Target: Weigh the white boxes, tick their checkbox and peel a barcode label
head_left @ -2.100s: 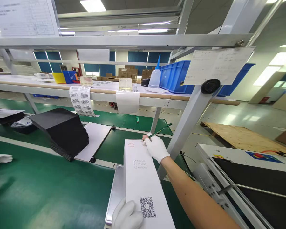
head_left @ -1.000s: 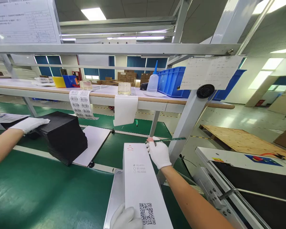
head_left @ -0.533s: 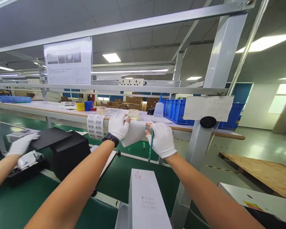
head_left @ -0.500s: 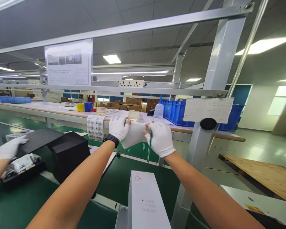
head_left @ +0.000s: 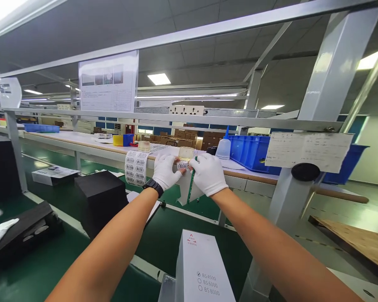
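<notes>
My left hand (head_left: pixel 165 172), in a white glove with the bare thumb and fingertip showing, is closed at the shelf's front edge on a small barcode label (head_left: pixel 182 165). Its whitish backing sheet (head_left: pixel 185 188) hangs below. Close beside it, my right hand (head_left: pixel 208 174), also gloved, is closed around a thin green pen-like stick (head_left: pixel 192 184) that points down. Its fingertips meet the label's right end. A roll of clear tape (head_left: pixel 186 152) stands just behind my hands. To their left, a sheet of barcode labels (head_left: pixel 136 167) drapes over the shelf edge.
A white box marked BS4500 (head_left: pixel 204 268) stands below my hands. Black foam blocks (head_left: pixel 102 199) lie to the left, where another person's gloved hand (head_left: pixel 1 233) reaches in. On the shelf are a squeeze bottle (head_left: pixel 223 149) and a blue bin (head_left: pixel 248 151). A metal post (head_left: pixel 290 197) rises right.
My hands have come together, and the barcode label now shows between my fingers. The view has shifted right-to-left objects slightly rightward. The other person's hand has moved, and foam lies beside it.
</notes>
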`<state>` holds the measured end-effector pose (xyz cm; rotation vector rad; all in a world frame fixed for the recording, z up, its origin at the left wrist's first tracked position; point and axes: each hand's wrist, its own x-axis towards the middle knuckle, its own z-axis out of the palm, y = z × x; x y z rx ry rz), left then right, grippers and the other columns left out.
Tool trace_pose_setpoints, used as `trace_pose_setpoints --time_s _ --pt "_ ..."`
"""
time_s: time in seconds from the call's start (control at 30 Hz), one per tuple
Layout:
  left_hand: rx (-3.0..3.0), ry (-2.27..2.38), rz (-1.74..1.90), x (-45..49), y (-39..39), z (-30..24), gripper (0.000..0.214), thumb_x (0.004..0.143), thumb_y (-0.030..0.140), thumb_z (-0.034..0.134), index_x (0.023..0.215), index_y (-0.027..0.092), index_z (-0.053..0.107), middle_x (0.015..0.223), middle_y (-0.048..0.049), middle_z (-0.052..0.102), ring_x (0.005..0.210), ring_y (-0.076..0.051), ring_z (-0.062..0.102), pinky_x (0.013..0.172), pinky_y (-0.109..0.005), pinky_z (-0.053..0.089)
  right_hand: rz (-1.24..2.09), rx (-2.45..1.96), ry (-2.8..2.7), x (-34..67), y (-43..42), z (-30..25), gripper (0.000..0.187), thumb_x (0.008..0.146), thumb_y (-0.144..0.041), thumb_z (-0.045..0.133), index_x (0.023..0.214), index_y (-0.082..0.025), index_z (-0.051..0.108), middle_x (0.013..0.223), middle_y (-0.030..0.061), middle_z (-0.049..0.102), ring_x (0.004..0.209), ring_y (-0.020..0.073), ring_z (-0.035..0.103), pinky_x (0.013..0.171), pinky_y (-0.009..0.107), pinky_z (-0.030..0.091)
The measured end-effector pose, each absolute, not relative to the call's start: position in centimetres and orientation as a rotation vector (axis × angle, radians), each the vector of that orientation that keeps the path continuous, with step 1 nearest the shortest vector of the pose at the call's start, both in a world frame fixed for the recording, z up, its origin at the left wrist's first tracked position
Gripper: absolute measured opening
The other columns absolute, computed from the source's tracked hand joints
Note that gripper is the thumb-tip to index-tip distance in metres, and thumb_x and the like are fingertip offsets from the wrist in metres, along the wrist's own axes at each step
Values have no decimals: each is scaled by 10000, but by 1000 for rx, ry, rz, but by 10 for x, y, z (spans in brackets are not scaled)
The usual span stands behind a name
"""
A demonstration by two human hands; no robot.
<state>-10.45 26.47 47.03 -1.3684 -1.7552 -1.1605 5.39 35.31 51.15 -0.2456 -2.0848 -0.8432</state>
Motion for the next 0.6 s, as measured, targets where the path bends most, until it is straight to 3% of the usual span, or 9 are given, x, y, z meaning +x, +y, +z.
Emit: trace_pose_setpoints --time_s 0.17,0.23,0.3,0.43,0.5,0.6 --pt "-1444 -1828 -1138 -107 258 484 579 610 544 830 1060 230 647 1122 -75 672 1162 -332 569 1151 -551 340 -812 9 -2020 64 335 502 196 907 -103 517 892 -157 705 747 95 569 794 274 494 657 370 273" --pt "-1555 -1827 -1095 -112 246 487 667 575 520 857 1130 216 646 1207 -91 662 1233 -358 541 1161 -553 351 -547 78 -2021 80 319 477 262 959 -106 450 946 -168 705 769 80 598 785 255 532 684 359 334" --pt "-1643 -1837 -1119 -109 224 476 685 656 489 811 1246 208 608 1339 -100 625 1330 -354 498 1175 -523 371 -137 22 -2003 106 306 439 247 1005 -178 448 964 -180 691 825 65 643 791 235 581 730 341 407" --pt "-1573 -1909 -1356 -53 151 400 503 886 487 566 1339 270 561 1367 -62 641 1320 -282 563 1114 -475 491 545 -498 -1839 178 305 355 311 961 -473 561 878 -198 680 788 43 669 709 240 613 687 329 469" --pt "-1591 -1842 -1362 -5 110 353 463 879 490 556 1319 351 584 1363 -13 647 1306 -294 581 1069 -510 536 697 -755 -1775 208 313 328 385 881 -564 584 806 -196 671 719 45 652 667 253 601 648 336 469" --pt "-1668 -1796 -1344 67 64 297 340 779 564 621 1101 480 688 1203 73 718 1224 -315 644 892 -518 626 864 -888 -1743 227 325 319 383 791 -573 613 775 -192 653 728 55 646 683 261 597 641 335 472"
